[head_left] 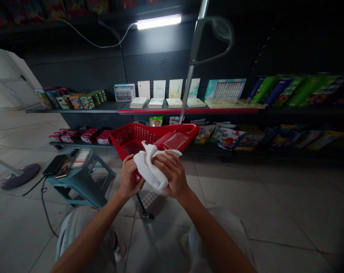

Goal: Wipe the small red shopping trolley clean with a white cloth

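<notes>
A red plastic shopping basket (157, 129) with perforated walls stands in front of me on a wheeled frame, with a long metal pole and grey loop handle (213, 41) rising behind it. My left hand (129, 177) is closed around the basket's near edge, left of a white cloth (151, 168). The bunched cloth is gripped by my right hand (173, 170), whose fingers press it against the near side of the basket. Cloth and fingers hide much of that near edge. A red flap with a clear window (176, 141) lies at the basket's right end.
A blue-grey plastic stool (72, 178) at left carries a dark device and cable. Behind the basket, shelves (100, 109) hold small boxes (81, 100), booklets (160, 93) and snack bags (230, 137). A round-based stand (21, 176) is at far left; a lit tube lamp (159, 22) hangs above.
</notes>
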`<state>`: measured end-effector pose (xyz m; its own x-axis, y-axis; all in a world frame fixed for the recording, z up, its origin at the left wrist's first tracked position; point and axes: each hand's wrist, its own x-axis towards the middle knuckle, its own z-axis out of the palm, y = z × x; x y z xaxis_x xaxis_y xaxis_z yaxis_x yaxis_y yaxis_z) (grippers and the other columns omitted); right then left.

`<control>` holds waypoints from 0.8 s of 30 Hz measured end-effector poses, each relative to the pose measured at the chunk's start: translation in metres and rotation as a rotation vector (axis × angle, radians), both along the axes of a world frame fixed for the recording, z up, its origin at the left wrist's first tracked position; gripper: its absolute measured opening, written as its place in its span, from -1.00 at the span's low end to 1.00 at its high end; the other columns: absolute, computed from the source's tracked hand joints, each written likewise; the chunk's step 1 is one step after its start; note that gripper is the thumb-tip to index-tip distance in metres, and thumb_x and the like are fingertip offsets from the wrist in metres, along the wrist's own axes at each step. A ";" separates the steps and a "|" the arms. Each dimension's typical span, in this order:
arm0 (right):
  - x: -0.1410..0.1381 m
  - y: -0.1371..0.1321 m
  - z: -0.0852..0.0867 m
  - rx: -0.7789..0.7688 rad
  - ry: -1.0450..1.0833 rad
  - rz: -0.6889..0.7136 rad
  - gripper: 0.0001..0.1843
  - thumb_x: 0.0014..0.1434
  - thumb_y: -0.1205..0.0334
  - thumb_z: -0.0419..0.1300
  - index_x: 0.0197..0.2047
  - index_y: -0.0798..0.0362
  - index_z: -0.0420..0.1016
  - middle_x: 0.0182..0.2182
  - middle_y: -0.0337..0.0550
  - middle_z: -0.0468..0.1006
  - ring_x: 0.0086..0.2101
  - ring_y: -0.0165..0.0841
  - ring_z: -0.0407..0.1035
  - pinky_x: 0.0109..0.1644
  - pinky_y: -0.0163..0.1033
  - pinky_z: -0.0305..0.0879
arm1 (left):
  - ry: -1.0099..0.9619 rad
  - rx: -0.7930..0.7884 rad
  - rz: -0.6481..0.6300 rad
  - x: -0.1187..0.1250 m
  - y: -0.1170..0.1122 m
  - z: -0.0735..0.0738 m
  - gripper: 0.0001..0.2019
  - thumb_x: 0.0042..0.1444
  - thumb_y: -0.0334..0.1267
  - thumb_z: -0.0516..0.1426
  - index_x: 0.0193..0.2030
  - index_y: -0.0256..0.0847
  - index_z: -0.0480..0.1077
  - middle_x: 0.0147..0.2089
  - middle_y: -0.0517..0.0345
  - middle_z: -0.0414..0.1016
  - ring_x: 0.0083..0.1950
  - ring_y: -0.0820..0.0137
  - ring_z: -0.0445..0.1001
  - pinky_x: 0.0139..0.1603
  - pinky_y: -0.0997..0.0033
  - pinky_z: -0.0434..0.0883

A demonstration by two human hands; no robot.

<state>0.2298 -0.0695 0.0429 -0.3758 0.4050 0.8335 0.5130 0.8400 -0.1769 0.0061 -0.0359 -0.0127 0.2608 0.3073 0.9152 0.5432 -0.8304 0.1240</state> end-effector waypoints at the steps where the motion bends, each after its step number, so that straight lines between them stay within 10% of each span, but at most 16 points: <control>1: 0.003 0.003 0.002 -0.005 -0.007 -0.013 -0.41 0.29 0.07 -0.06 0.35 -0.05 0.33 0.17 -0.04 0.53 0.22 -0.10 0.36 0.45 0.12 0.07 | -0.004 0.015 -0.006 0.000 0.000 0.004 -0.48 0.19 -0.16 0.20 0.27 0.01 0.17 0.07 0.02 0.49 0.16 0.13 0.49 0.33 -0.26 0.34; 10: 0.029 0.031 0.010 -0.067 0.055 -0.117 -0.57 0.32 0.05 -0.02 0.11 0.00 0.50 0.06 0.02 0.61 0.12 -0.08 0.44 0.32 0.09 0.26 | -0.009 -0.048 -0.102 0.003 0.004 0.019 -0.47 0.12 -0.28 0.14 0.24 -0.06 0.13 -0.03 0.01 0.43 0.03 0.18 0.44 0.16 -0.08 0.42; 18: 0.072 0.078 0.070 -0.309 0.350 -0.687 -0.50 0.34 0.00 -0.01 0.07 0.15 0.55 -0.08 0.18 0.65 0.01 0.02 0.51 0.15 0.08 0.38 | -0.113 -0.048 -0.020 0.012 -0.002 0.015 -0.63 0.12 -0.23 0.09 0.07 -0.04 0.15 -0.12 0.07 0.39 -0.06 0.19 0.43 0.15 -0.09 0.38; 21: 0.060 0.099 0.088 -0.313 0.201 -0.811 -0.52 0.35 0.11 0.03 0.18 0.20 0.50 0.04 0.27 0.59 0.10 0.03 0.47 0.23 0.13 0.31 | -0.117 -0.048 -0.028 0.013 -0.003 0.017 -0.64 0.12 -0.24 0.09 0.07 -0.04 0.17 -0.12 0.07 0.40 -0.07 0.20 0.42 0.16 -0.07 0.37; 24: 0.038 0.125 0.094 -0.646 -0.251 -0.846 -0.55 0.33 0.21 0.05 0.14 0.26 0.54 0.01 0.34 0.61 0.06 0.03 0.52 0.20 0.14 0.32 | -0.119 -0.044 -0.022 0.014 -0.003 0.018 -0.64 0.12 -0.24 0.08 0.06 -0.04 0.16 -0.13 0.08 0.40 -0.07 0.20 0.42 0.16 -0.07 0.37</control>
<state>0.2677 0.0552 0.1373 0.1008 0.9456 0.3094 0.9636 -0.0154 -0.2670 0.0201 -0.0385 0.0054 0.1586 0.3428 0.9259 0.5042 -0.8344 0.2225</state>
